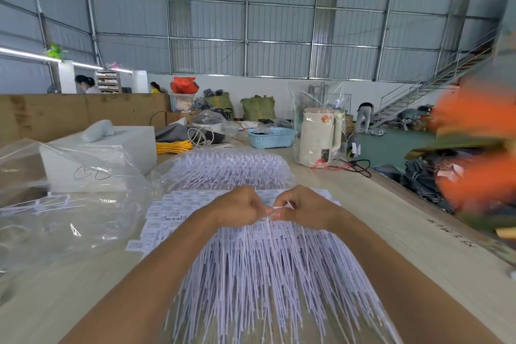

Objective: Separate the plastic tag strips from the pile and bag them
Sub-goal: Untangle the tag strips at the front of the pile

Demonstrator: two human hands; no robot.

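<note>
A big fan of thin white plastic tag strips (265, 274) lies on the table in front of me, its stems running toward me. My left hand (237, 205) and my right hand (303, 207) meet at the far end of this pile, and together they pinch the head of one white strip (280, 207) between their fingertips. A second heap of strips (223, 169) sits farther back. Small printed labels (170, 208) lie flat between the two heaps. A clear plastic bag (69, 204) with a few strips inside lies to the left.
A white box (106, 159) stands at the back left. Farther back are yellow cord (173, 146), a blue basket (270, 137) and a white kettle in plastic (319, 137). The table edge (405, 190) runs along the right, with dark clothing below. Orange blur fills the right side.
</note>
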